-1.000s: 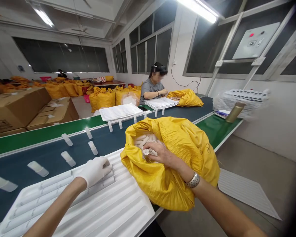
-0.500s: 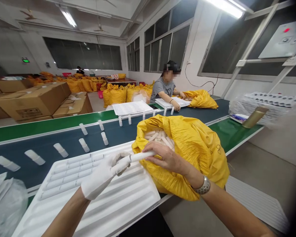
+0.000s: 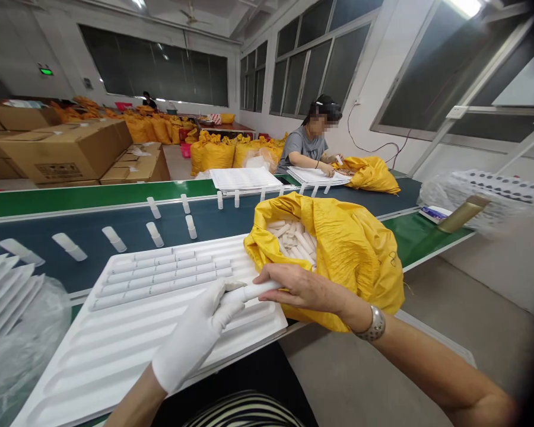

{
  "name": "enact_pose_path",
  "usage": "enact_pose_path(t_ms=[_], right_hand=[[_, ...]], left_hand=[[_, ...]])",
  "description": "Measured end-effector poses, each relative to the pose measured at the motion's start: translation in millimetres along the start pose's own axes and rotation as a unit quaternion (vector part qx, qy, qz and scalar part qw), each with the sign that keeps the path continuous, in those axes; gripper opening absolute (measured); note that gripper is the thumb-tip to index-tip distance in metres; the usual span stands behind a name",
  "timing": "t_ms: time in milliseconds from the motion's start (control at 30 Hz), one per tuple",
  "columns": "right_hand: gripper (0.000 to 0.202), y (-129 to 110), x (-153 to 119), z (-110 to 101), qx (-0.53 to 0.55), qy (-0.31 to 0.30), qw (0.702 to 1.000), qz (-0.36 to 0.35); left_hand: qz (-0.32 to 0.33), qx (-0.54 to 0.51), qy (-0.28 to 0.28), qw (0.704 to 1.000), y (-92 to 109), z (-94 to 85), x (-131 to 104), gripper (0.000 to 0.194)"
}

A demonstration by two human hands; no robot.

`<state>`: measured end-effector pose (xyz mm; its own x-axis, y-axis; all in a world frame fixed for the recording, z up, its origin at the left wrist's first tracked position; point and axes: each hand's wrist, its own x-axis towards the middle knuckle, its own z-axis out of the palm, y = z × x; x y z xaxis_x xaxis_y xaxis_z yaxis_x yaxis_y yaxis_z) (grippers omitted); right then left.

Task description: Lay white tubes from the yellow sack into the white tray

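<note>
My left hand, in a white glove, is closed around one end of a white plastic tube. The bare fingers of my right hand pinch the tube's other end. Both hands are over the right part of a white ribbed tray. In the tray's far grooves lie rows of white tubes with thin dark rings. Just beyond my right hand, an open yellow sack holds many loose white tube pieces.
White tubes stand along the dark conveyor belt. A person in grey works across the belt beside another yellow sack and white trays. Stacked trays in plastic are at left. Cardboard boxes stand behind.
The view has tipped downward. Both hands still hold the tube, and my left hand has turned, covering more of it. The person opposite has drawn a hand back from the belt toward their sack.
</note>
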<state>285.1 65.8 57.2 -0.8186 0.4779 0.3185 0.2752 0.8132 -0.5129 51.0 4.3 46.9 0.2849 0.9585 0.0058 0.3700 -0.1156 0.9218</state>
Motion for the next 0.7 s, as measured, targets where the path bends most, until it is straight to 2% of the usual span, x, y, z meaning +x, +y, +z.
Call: enact_pose_path(t_ms=[167, 300, 333, 400, 467, 500, 633, 700], right_hand=[[0.027, -1.7, 1.8, 24.3, 0.025, -0.036, 0.999, 0.007], [0.033, -9.5, 15.9, 21.3, 0.036, -0.109, 0.993, 0.018], [0.039, -13.8, 21.8, 18.0, 0.050, -0.105, 0.993, 0.025], [0.052, -24.0, 34.5, 13.2, 0.101, -0.045, 0.993, 0.030], [0.063, -33.7, 45.5, 14.6, 0.173, 0.019, 0.985, 0.007], [0.066, -37.6, 49.2, 17.9, 0.203, 0.031, 0.979, -0.009], [0.062, -44.4, 49.7, 39.0, 0.257, -0.016, 0.965, -0.041], [0.059, -44.2, 44.3, 48.4, 0.283, -0.031, 0.958, -0.043]], left_hand=[[0.024, 0.023, 0.030, 0.999, -22.2, 12.1, -14.7, 0.024], [-0.002, 0.021, 0.007, 1.000, -36.9, 12.8, -24.7, 0.028], [-0.006, 0.013, 0.001, 1.000, -37.9, 12.3, -27.0, 0.029], [-0.010, 0.002, -0.006, 1.000, -37.0, 10.9, -31.3, 0.034], [-0.009, 0.002, -0.008, 1.000, -34.2, 10.1, -35.0, 0.039], [-0.011, 0.003, -0.009, 1.000, -33.0, 10.2, -36.6, 0.041], [0.004, 0.010, 0.012, 1.000, -33.2, 14.4, -42.7, 0.039], [0.016, 0.005, -0.001, 1.000, -34.8, 17.9, -46.0, 0.038]])
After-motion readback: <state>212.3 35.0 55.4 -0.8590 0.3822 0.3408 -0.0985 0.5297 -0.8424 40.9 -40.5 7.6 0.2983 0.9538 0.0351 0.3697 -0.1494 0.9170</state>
